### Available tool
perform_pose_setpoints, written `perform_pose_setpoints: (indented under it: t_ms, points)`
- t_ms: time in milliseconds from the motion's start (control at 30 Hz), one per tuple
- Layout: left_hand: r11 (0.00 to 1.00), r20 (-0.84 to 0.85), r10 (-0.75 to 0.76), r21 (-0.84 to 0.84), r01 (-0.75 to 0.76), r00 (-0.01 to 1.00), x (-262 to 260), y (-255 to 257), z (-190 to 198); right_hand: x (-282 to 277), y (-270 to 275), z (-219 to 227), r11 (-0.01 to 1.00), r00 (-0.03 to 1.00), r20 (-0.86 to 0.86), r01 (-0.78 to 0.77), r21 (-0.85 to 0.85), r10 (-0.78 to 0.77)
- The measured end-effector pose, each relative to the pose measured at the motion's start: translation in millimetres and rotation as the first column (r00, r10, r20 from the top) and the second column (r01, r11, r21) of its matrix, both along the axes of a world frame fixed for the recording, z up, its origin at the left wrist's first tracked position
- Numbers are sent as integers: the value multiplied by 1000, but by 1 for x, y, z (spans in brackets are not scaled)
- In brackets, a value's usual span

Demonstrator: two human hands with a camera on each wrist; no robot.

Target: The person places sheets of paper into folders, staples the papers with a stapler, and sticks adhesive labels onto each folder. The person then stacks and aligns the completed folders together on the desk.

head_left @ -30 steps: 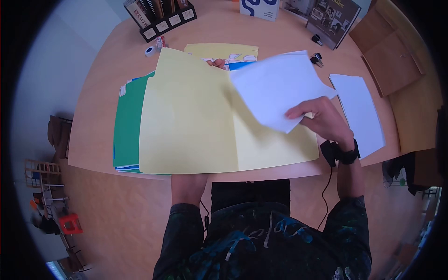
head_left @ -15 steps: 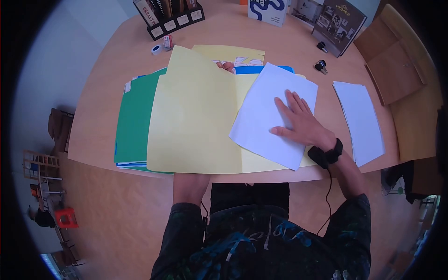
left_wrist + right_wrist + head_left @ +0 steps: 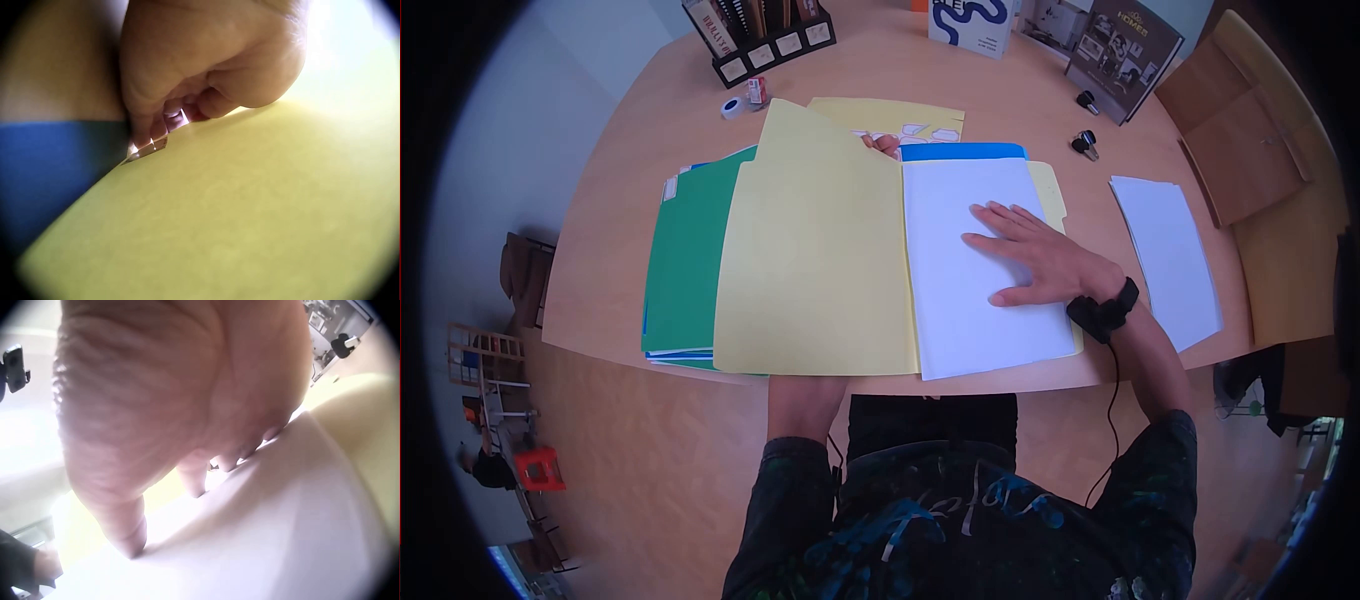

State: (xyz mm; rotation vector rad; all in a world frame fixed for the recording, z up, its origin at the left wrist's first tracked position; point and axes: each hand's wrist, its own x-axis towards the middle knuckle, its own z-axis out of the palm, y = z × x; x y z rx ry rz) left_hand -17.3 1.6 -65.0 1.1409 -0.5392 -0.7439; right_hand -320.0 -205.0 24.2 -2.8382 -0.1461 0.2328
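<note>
A pale yellow file folder (image 3: 820, 280) lies spread open at the front of the table, its left cover raised over my left forearm. Mostly hidden behind that cover, my left hand (image 3: 212, 56) has its fingers curled at the folder's edge; a few fingers show above the cover in the head view. White paper (image 3: 960, 250) covers the folder's right half, squared along the fold. On it rests my right hand (image 3: 1045, 260), fingers and thumb spread, fingertips touching the paper in the right wrist view. A blue folder (image 3: 965, 152) shows beyond the paper's top edge.
Green folders (image 3: 685, 265) are stacked at the left. More white paper (image 3: 1165, 260) lies at the right. Farther back are a yellow sheet with labels (image 3: 940, 118), a tape roll (image 3: 732, 107), black clips (image 3: 1085, 145), a book rack (image 3: 775, 50) and a standing book (image 3: 1122, 60).
The white paper, first held up by my right hand, came down slanted onto the folder and has turned straight against the fold. My right hand's pinch has become spread fingers. The left hand stays put.
</note>
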Motion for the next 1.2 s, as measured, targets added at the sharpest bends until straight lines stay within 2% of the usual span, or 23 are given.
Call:
perform_pose_setpoints:
  t_ms: [267,333,367,433,467,500,567,600,667,767,867,900,967,1000,1067,1200]
  points:
    - [998,46,4,63,-7,999,-8,-2,1,-2,1,10,1000,1000,29,3,26,-3]
    - [997,56,8,73,-12,998,-10,-4,1,-3,-2,20,980,983,159,66,189,-96]
    - [997,59,8,76,-12,998,-12,-6,1,-1,-9,22,981,983,156,67,182,-96]
    - [996,64,-1,86,-5,998,-17,-11,0,4,-38,23,934,872,336,339,110,-356]
    - [996,67,-6,93,0,998,-20,-12,-1,8,-64,14,893,790,459,450,15,-406]
    - [995,73,-10,102,3,997,-22,-13,0,12,-96,-1,826,694,580,560,-62,-426]
    - [993,90,-10,117,-1,996,-24,-10,3,20,-147,-20,631,505,627,775,-27,-594]
    - [992,102,-6,124,-7,995,-24,-7,5,24,-153,-18,634,504,630,773,-25,-590]
    - [990,124,5,141,-23,992,-21,-2,10,31,-161,-16,500,448,384,865,42,-808]
    - [985,149,20,168,-45,989,-20,7,13,37,-170,-27,502,420,483,864,47,-768]
    - [980,166,28,192,-61,986,-22,13,14,42,-183,-26,471,390,423,876,104,-818]
    - [978,172,31,199,-65,985,-23,15,14,47,-185,-23,473,391,424,875,103,-817]
    - [973,183,34,218,-74,982,-25,20,14,56,-186,-15,557,447,419,808,189,-790]
    - [970,189,34,229,-78,981,-26,23,13,61,-170,-5,558,448,417,808,190,-791]
    - [964,200,36,252,-87,979,-28,28,13,80,-129,14,684,589,349,595,423,-729]
    - [948,233,24,303,-96,972,-33,34,17,118,-62,22,815,805,294,354,459,-515]
